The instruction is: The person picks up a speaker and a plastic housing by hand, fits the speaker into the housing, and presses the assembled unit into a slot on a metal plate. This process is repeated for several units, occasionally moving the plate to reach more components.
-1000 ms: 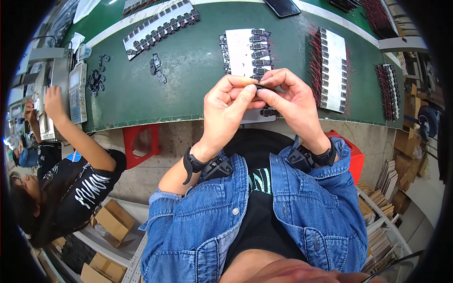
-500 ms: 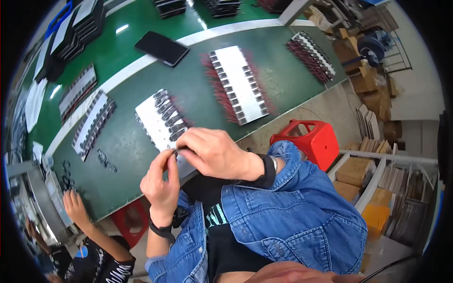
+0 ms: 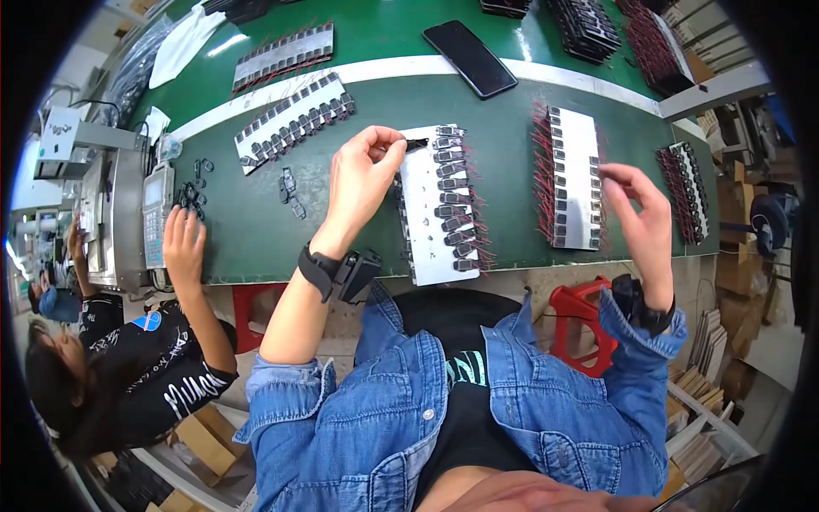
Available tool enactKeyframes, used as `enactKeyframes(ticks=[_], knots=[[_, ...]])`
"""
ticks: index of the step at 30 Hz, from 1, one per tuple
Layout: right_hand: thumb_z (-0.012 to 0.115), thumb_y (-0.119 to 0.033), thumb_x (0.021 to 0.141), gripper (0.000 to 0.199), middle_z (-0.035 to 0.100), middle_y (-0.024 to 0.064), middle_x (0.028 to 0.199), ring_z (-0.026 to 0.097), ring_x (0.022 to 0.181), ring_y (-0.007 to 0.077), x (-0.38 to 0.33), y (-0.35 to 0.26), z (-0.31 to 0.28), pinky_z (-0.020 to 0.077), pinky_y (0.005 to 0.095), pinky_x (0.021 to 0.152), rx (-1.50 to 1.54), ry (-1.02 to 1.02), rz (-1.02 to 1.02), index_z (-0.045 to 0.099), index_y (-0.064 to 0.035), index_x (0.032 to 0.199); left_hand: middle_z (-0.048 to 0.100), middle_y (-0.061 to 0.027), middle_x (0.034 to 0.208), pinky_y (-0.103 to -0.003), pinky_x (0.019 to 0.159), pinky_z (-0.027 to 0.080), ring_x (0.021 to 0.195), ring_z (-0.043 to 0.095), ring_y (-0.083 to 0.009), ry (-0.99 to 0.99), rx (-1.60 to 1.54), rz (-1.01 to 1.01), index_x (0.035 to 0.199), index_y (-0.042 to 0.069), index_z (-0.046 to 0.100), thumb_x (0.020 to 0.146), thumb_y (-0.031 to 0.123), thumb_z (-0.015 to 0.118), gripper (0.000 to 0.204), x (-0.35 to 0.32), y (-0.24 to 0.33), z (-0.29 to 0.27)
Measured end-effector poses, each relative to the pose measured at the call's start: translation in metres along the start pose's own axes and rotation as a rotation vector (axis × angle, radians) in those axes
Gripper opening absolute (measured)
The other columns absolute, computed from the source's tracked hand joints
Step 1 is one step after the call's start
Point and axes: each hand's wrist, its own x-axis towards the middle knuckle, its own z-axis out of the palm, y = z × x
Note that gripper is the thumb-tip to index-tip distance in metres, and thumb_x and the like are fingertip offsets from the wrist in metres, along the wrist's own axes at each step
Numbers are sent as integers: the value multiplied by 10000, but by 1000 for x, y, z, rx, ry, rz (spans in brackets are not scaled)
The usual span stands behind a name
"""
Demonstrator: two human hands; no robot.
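The head view is showing the left hand [image 3: 363, 175] pinching a small black part [image 3: 416, 143] at the top of the white card [image 3: 426, 213] on the green worktop [image 3: 358, 230], while the right hand [image 3: 640, 218], fingers loosely spread, is reaching toward the next card [image 3: 578, 183], so careful placing into the row seems needed.

Green table [image 3: 256, 247], white card [image 3: 422, 213], blue denim sleeves [image 3: 341, 410].

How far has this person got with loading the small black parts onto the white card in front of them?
Done: the white card carries a column of black parts down its right side. In hand: the left hand pinches one small part at the card's top edge; the right hand hovers by the neighbouring filled card. Left: the card's bare left strip.
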Motion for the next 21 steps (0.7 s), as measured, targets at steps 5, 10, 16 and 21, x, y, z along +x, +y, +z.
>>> enactKeyframes(ticks=[5,10,16,21], knots=[[626,-94,941,218,696,71,1017,650,925,133,37,50,-3,497,268,822,-67,5,10,683,6,1126,684,-68,796,-275,649,504,689,632,-127,25,34,131,954,12,700,880,151,670,160,12,-8,6],[642,-101,924,200,690,112,1046,671,919,208,65,69,17,506,300,820,-284,-2,-197,696,8,1082,682,-105,878,-351,710,527,783,667,-253,171,325,292,944,28,702,895,146,658,135,4,-6,-1],[640,-42,906,166,681,131,1067,665,967,267,38,72,6,503,301,858,-369,-47,-158,690,32,1046,685,-114,943,-405,757,529,886,659,-308,337,414,327,931,44,695,902,137,647,108,-39,-5,-36],[623,-17,913,151,643,115,1003,640,920,194,45,72,-1,495,285,827,-323,-155,-140,616,29,1057,683,-96,943,-410,753,532,895,649,-288,476,660,152,923,60,709,873,169,688,122,-68,-41,-79]])
